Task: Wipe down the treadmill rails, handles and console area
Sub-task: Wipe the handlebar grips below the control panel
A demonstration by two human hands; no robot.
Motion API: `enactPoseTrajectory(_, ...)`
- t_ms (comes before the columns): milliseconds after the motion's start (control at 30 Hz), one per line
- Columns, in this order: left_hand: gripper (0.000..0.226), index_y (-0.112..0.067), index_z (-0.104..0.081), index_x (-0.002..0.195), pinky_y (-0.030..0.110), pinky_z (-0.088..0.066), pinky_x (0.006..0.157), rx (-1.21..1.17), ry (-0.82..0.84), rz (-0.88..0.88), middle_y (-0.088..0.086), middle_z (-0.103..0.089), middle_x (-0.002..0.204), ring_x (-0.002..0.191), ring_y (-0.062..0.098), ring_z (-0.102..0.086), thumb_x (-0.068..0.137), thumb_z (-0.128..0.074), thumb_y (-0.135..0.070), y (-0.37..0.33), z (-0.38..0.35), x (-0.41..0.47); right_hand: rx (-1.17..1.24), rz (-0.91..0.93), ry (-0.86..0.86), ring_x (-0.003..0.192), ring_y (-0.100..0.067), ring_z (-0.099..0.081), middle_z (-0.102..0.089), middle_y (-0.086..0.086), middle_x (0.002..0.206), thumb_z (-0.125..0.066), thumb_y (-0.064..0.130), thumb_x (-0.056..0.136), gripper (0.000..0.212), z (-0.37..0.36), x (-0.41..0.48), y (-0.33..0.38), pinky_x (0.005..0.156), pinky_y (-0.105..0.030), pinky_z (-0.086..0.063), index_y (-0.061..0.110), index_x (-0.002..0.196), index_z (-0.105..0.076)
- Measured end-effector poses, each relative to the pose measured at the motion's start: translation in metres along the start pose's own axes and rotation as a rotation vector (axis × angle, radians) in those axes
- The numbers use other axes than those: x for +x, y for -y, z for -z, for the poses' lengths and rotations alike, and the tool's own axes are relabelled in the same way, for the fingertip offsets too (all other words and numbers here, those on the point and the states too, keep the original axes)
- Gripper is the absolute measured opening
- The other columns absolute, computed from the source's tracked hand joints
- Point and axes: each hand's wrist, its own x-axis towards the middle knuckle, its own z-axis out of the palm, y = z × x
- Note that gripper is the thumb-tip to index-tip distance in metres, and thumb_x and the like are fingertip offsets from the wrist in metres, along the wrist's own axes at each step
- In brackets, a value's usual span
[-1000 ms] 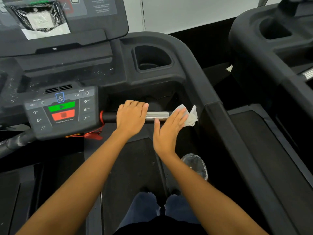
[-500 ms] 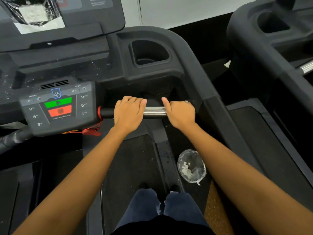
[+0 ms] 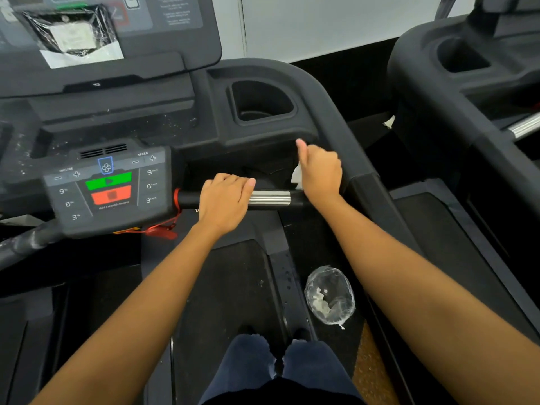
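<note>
Under right hand (image 3: 320, 173), apparently, white wipe (image 3: 296, 174).

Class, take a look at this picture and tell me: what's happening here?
A person is standing on a treadmill, cleaning it. Their left hand grips the black handlebar beside the control panel. Their right hand, thumb up, holds a white wipe at the bar's right end, by the side rail. The silver section between the hands is bare.

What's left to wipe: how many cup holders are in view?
2: one cup holder right of this console, one on the neighbouring treadmill, top right. Others may lie off-frame.
</note>
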Motion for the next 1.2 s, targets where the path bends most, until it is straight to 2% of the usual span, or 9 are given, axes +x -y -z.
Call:
enactPoseTrajectory(167, 0.047, -0.02, -0.068, 0.102, 0.038, -0.036, 0.089, -0.028, 0.011, 0.034, -0.001, -0.069, 0.102, 0.107, 0.021, -0.054, 0.103, -0.025, -0.04, -0.005, -0.001, 0.004, 0.292, 0.12, -0.202, 0.062, -0.024, -0.05, -0.058, -0.013, 0.068, -0.041, 0.034, 0.103, 0.043, 0.048, 0.042, 0.012, 0.061, -0.033, -0.036, 0.004, 0.078, -0.06)
enactPoseTrajectory(267, 0.047, -0.02, -0.067, 0.102, 0.038, -0.036, 0.088, -0.077, 0.027, 0.051, -0.001, -0.067, 0.103, 0.107, 0.023, -0.054, 0.103, -0.025, -0.04, -0.011, -0.003, 0.011, -0.179, 0.415, 0.139, 0.098, -0.035, -0.06, -0.065, -0.016, 0.103, -0.046, 0.018, 0.099, 0.025, 0.041, 0.029, -0.005, 0.074, -0.037, -0.039, 0.005, 0.112, -0.063)
enactPoseTrajectory(367, 0.044, -0.018, -0.064, 0.099, 0.038, -0.038, 0.084, -0.112, 0.068, 0.023, 0.0, -0.065, 0.099, 0.1, 0.023, -0.054, 0.102, -0.026, -0.04, -0.019, -0.006, 0.017, -0.792, 0.572, 0.426, 0.145, -0.034, -0.02, -0.032, -0.022, 0.152, -0.054, 0.022, 0.093, 0.031, 0.014, -0.001, -0.04, 0.117, -0.04, -0.016, 0.013, 0.122, -0.063)
enactPoseTrajectory(567, 0.04, -0.02, -0.064, 0.108, 0.038, -0.039, 0.08, 0.037, 0.161, -0.086, 0.001, -0.066, 0.103, 0.095, 0.023, -0.056, 0.1, -0.03, -0.039, -0.039, -0.016, 0.023, -0.979, 0.561, 0.509, 0.149, -0.023, 0.011, 0.01, -0.009, 0.162, -0.033, 0.034, 0.102, 0.053, 0.014, 0.033, -0.021, 0.119, -0.04, 0.006, 0.017, 0.151, -0.028)
enactPoseTrajectory(733, 0.048, -0.019, -0.067, 0.1, 0.036, -0.039, 0.075, 0.122, 0.148, -0.091, 0.002, -0.067, 0.091, 0.087, 0.022, -0.057, 0.101, -0.025, -0.043, -0.036, -0.016, 0.02, -1.054, 0.611, 0.505, 0.147, -0.031, -0.014, -0.031, -0.015, 0.154, -0.049, 0.034, 0.096, 0.039, 0.011, -0.004, -0.029, 0.118, -0.044, -0.006, 0.02, 0.132, -0.056)
enactPoseTrajectory(900, 0.047, -0.019, -0.066, 0.097, 0.037, -0.04, 0.076, 0.145, 0.119, -0.107, 0.003, -0.068, 0.089, 0.084, 0.023, -0.057, 0.102, -0.025, -0.042, -0.038, -0.017, 0.016, -0.583, 0.571, 0.086, 0.088, -0.021, -0.063, -0.069, -0.005, 0.081, -0.081, 0.013, 0.062, 0.022, 0.002, -0.057, -0.048, 0.085, -0.029, -0.051, 0.012, 0.083, -0.073)
enactPoseTrajectory(967, 0.047, -0.019, -0.066, 0.097, 0.037, -0.039, 0.075, 0.172, 0.09, -0.109, 0.002, -0.068, 0.09, 0.084, 0.023, -0.057, 0.102, -0.025, -0.041, -0.038, -0.019, 0.015, -0.255, 0.381, 0.07, 0.118, -0.03, -0.051, -0.064, -0.019, 0.119, -0.068, -0.003, 0.064, 0.051, -0.005, -0.086, -0.043, 0.075, -0.029, -0.053, 0.0, 0.116, -0.065)
enactPoseTrajectory(1067, 0.046, -0.018, -0.066, 0.097, 0.037, -0.039, 0.075, 0.169, 0.071, -0.114, 0.002, -0.068, 0.091, 0.082, 0.023, -0.056, 0.102, -0.025, -0.039, -0.038, -0.021, 0.014, 0.206, 0.047, 0.18, 0.149, -0.026, -0.001, -0.004, -0.013, 0.162, -0.046, -0.019, 0.081, 0.083, -0.026, -0.128, -0.033, 0.074, -0.018, -0.047, 0.007, 0.153, -0.015)
enactPoseTrajectory(1200, 0.045, -0.018, -0.066, 0.097, 0.038, -0.041, 0.076, 0.145, 0.064, -0.128, 0.002, -0.067, 0.089, 0.081, 0.022, -0.055, 0.102, -0.026, -0.039, -0.035, -0.021, 0.014, 0.848, -0.496, 0.068, 0.134, -0.02, -0.042, -0.04, -0.011, 0.149, -0.039, -0.011, 0.094, 0.064, -0.026, -0.154, -0.011, 0.1, -0.015, -0.042, 0.015, 0.151, -0.029)
